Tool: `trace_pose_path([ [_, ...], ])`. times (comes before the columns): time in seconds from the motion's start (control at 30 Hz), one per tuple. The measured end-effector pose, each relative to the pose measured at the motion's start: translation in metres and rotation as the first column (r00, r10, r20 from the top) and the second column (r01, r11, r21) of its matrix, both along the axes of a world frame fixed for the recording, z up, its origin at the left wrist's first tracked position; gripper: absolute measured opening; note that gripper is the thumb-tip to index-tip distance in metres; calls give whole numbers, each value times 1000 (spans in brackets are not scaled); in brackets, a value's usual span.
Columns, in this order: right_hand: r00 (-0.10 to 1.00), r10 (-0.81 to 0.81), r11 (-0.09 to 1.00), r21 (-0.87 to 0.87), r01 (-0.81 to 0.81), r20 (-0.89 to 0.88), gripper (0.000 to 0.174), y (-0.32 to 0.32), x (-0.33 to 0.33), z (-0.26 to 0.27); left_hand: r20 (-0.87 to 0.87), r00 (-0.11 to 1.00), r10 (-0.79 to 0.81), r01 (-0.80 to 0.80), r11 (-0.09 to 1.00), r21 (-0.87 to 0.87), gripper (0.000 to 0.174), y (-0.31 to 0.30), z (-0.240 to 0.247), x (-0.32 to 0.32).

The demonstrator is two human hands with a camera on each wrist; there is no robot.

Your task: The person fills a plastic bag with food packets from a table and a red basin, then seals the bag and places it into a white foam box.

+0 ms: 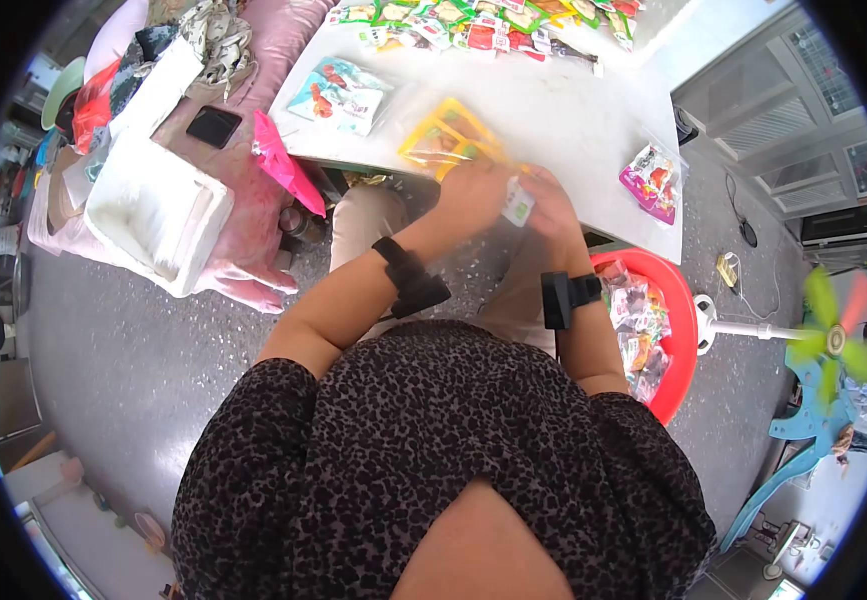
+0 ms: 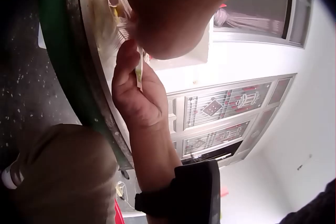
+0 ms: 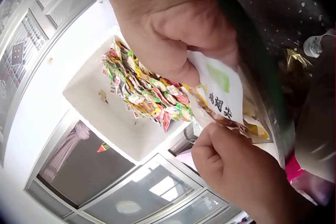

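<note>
Over the near edge of the white table, my two hands work close together. My left hand (image 1: pixel 473 195) pinches the edge of a clear bag with yellow print (image 1: pixel 450 130), which lies on the table beyond it. Between the thumb and fingers of my right hand (image 1: pixel 551 205) is a small white packet with a green patch and black characters (image 3: pixel 223 79). That packet overlaps the open side of the bag in the right wrist view, close beside the left fingertips. In the left wrist view my left hand (image 2: pixel 173 16) is dark and hides most of the bag.
Blue-and-white packaging (image 1: pixel 338 95) lies at left on the table, a purple pouch (image 1: pixel 650 183) at right. Several colourful packets (image 3: pixel 149 90) fill part of a white foam box (image 3: pixel 86 85). A red basin (image 1: pixel 688 335) of packets stands at my right, near a fan (image 1: pixel 833 340).
</note>
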State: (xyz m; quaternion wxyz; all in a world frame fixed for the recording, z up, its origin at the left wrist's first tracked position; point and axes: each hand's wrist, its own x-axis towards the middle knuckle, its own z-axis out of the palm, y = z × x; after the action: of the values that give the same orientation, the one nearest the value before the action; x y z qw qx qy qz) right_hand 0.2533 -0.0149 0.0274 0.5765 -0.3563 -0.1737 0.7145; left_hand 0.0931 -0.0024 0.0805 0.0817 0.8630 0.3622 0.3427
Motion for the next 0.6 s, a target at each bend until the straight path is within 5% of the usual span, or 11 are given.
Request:
trace_pose_path([
  [0.07,996,-91,995,-37,92,26,24,5,-26,14,-54,998,24,-24,1000,-7,8,-3,2,0],
  [0.17,976,144,979,121,-164,161,25,10,-40,23,-52,998,37,-34,998,49,9,-1,-4,-2],
  [0.27,820,195,981,-102,-167,538,21,-4,-40,55,-51,998,21,-17,995,95,11,1,-8,-7],
  [0.37,696,281,959,-161,-234,661,18,-6,-30,59,-64,998,18,-12,996,86,12,-2,-4,-9],
  [0.47,757,200,976,-57,-210,623,13,1,-34,40,-87,996,35,-31,998,54,12,-6,2,-8],
  [0.53,695,-34,909,311,-276,718,12,11,-44,12,-73,996,42,-38,998,55,12,-7,3,-6],
  [0.6,749,-113,851,453,-266,653,12,16,-50,-1,-23,999,49,-47,995,86,12,-4,3,-7],
])
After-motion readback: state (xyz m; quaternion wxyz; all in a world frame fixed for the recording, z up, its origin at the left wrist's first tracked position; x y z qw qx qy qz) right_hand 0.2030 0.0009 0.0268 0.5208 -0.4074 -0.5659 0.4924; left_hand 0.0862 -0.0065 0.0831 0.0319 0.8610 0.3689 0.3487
